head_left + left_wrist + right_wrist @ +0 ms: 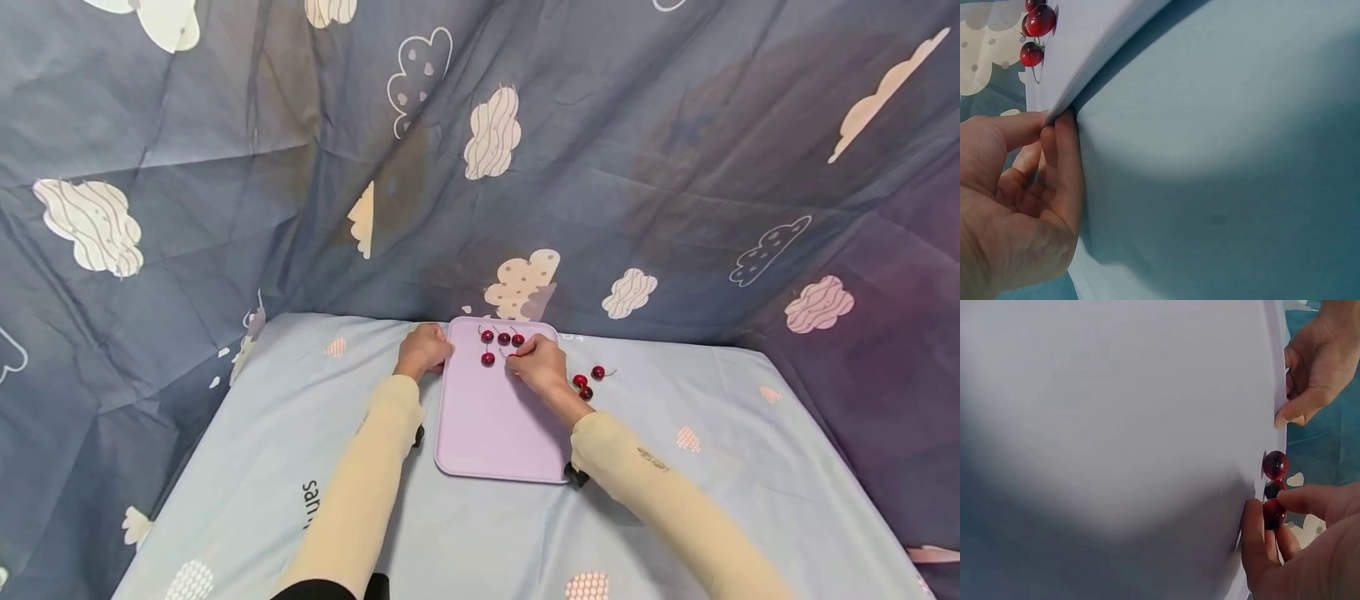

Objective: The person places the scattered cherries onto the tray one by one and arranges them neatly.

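Note:
A pale purple tray (498, 433) lies on the cloth-covered surface. My left hand (425, 348) pinches its left rim, thumb above and fingers beneath, as the left wrist view shows. Over the tray's upper right part, my right hand (543, 365) pinches a dark red cherry (1274, 514) between thumb and fingers; the head view shows only a sliver of it. Three cherries (504, 338) stand in a row near the far rim, and another cherry (487, 359) sits just below the row's left end. Thin stems show on some of them.
Right of the tray, on the light blue cloth (675, 475), lie a stemmed cherry (597, 372) and two more cherries (586, 392) touching or nearly so. A dark patterned curtain (420, 208) hangs behind the far edge and along the sides.

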Tool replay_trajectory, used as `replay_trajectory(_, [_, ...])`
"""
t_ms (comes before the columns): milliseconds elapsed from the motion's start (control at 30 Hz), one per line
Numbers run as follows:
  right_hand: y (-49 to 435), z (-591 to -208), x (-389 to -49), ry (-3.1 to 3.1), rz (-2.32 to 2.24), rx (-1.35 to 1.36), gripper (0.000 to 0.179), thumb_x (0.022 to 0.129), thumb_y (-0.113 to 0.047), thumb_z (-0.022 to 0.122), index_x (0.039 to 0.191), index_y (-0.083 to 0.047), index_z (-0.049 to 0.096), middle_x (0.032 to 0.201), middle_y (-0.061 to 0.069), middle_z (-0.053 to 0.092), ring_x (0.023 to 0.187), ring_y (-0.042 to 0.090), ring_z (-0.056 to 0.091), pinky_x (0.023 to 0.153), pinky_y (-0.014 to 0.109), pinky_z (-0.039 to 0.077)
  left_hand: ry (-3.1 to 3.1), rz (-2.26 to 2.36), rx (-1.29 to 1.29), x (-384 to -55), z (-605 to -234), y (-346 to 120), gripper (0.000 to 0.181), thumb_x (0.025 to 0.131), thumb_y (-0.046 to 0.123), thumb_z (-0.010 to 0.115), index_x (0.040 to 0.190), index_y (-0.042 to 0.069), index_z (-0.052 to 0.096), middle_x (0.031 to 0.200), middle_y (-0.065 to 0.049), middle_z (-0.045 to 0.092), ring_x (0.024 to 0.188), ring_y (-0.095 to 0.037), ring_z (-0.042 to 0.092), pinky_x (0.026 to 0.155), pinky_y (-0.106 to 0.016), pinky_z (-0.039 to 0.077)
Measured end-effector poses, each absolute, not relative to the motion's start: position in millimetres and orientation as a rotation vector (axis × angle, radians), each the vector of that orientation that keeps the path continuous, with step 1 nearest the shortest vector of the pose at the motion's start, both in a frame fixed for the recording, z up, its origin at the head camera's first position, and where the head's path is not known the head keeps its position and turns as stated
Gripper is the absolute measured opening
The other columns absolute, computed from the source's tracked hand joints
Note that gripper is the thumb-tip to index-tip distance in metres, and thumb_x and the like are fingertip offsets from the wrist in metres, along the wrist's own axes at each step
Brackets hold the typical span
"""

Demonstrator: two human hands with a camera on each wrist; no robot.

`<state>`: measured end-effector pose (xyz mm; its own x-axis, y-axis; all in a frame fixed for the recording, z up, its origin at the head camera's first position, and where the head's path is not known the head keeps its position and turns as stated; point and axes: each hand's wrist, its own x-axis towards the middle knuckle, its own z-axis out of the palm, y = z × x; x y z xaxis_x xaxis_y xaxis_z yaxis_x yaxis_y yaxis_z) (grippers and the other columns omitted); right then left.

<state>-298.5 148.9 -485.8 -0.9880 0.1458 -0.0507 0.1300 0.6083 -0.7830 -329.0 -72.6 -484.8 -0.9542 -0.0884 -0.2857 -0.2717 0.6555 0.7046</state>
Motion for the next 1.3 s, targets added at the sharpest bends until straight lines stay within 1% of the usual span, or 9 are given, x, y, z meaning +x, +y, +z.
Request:
replay_trajectory(300, [140.5, -487.0, -301.5, -2.863, 1.250, -0.214, 0.022, 0.085, -0.017, 0.083, 0.089, -0.010, 0.063, 0.068, 0.001, 0.066, 0.054, 0.009, 0.061, 0.055, 0.021, 0.045, 2.651, 1.235, -0.289, -324.8, -487.1, -74.9, 0.021, 0.096, 0.017, 0.069, 0.081, 0.012, 0.055, 0.078, -0.004, 0.061, 0.067, -0.016, 0.069, 0.058, -0.022, 0.055])
replay_trajectory(433, [139.7, -485.5, -302.1, -2.880, 1.188, -0.183, 0.024, 0.085, -0.020, 0.083, 0.094, -0.009, 0.063, 0.069, 0.001, 0.067, 0.060, 0.011, 0.062, 0.058, 0.023, 0.045, 2.643, 1.249, -0.287, -326.3, -487.4, -74.9, 0.021, 0.096, 0.017, 0.070, 0.081, 0.012, 0.056, 0.079, -0.004, 0.060, 0.069, -0.016, 0.067, 0.059, -0.022, 0.056])
replay_trajectory(533, [139.8, -484.9, -302.9, -2.884, 1.161, -0.160, 0.026, 0.085, -0.022, 0.084, 0.096, -0.009, 0.064, 0.074, 0.001, 0.068, 0.066, 0.014, 0.061, 0.061, 0.024, 0.044, 2.648, 1.252, -0.285, -326.9, -487.9, -74.4, 0.021, 0.096, 0.018, 0.070, 0.081, 0.012, 0.056, 0.080, -0.004, 0.059, 0.070, -0.017, 0.066, 0.060, -0.023, 0.057])
replay_trajectory(667, [140.8, -485.4, -302.9, -2.886, 1.144, -0.136, 0.024, 0.086, -0.023, 0.085, 0.092, -0.010, 0.066, 0.078, 0.003, 0.067, 0.072, 0.016, 0.059, 0.063, 0.025, 0.043, 2.639, 1.246, -0.284, -327.3, -488.7, -72.8, 0.021, 0.096, 0.018, 0.069, 0.081, 0.012, 0.056, 0.079, -0.004, 0.059, 0.071, -0.018, 0.066, 0.061, -0.023, 0.058])
replay_trajectory(900, [142.6, -484.8, -300.9, -2.876, 1.160, -0.126, 0.025, 0.087, -0.027, 0.084, 0.089, -0.010, 0.066, 0.074, 0.002, 0.065, 0.071, 0.017, 0.058, 0.064, 0.025, 0.041, 2.614, 1.254, -0.315, -330.2, -489.7, -69.4, 0.022, 0.097, 0.019, 0.070, 0.081, 0.013, 0.056, 0.079, -0.004, 0.059, 0.074, -0.019, 0.067, 0.060, -0.022, 0.056])
replay_trajectory(1033, [143.3, -485.3, -301.5, -2.883, 1.170, -0.155, 0.026, 0.093, -0.034, 0.078, 0.089, -0.011, 0.066, 0.071, 0.000, 0.065, 0.069, 0.016, 0.058, 0.063, 0.025, 0.042, 2.624, 1.249, -0.312, -328.9, -488.6, -68.8, 0.022, 0.098, 0.019, 0.070, 0.081, 0.013, 0.056, 0.079, -0.004, 0.059, 0.073, -0.019, 0.067, 0.060, -0.022, 0.056])
replay_trajectory(1133, [144.1, -485.7, -301.5, -2.888, 1.179, -0.160, 0.029, 0.099, -0.039, 0.070, 0.091, -0.011, 0.066, 0.073, 0.001, 0.065, 0.070, 0.016, 0.058, 0.063, 0.026, 0.042, 2.649, 1.244, -0.295, -326.7, -487.6, -69.4, 0.022, 0.097, 0.019, 0.070, 0.081, 0.013, 0.056, 0.078, -0.003, 0.059, 0.071, -0.018, 0.068, 0.060, -0.022, 0.056])
replay_trajectory(1200, [145.0, -485.2, -300.3, -2.888, 1.196, -0.149, 0.033, 0.102, -0.043, 0.065, 0.095, -0.011, 0.067, 0.079, 0.003, 0.066, 0.075, 0.019, 0.058, 0.065, 0.027, 0.042, 2.663, 1.240, -0.289, -325.6, -487.2, -70.4, 0.021, 0.096, 0.019, 0.070, 0.081, 0.013, 0.056, 0.077, -0.003, 0.060, 0.069, -0.017, 0.069, 0.059, -0.022, 0.054])
replay_trajectory(1300, [148.9, -482.0, -294.8, -2.878, 1.251, -0.120, 0.036, 0.105, -0.046, 0.058, 0.102, -0.011, 0.068, 0.095, 0.007, 0.070, 0.086, 0.022, 0.062, 0.074, 0.029, 0.046, 2.679, 1.229, -0.287, -325.2, -486.9, -71.8, 0.022, 0.096, 0.018, 0.070, 0.081, 0.013, 0.055, 0.076, -0.003, 0.060, 0.067, -0.016, 0.070, 0.058, -0.022, 0.052])
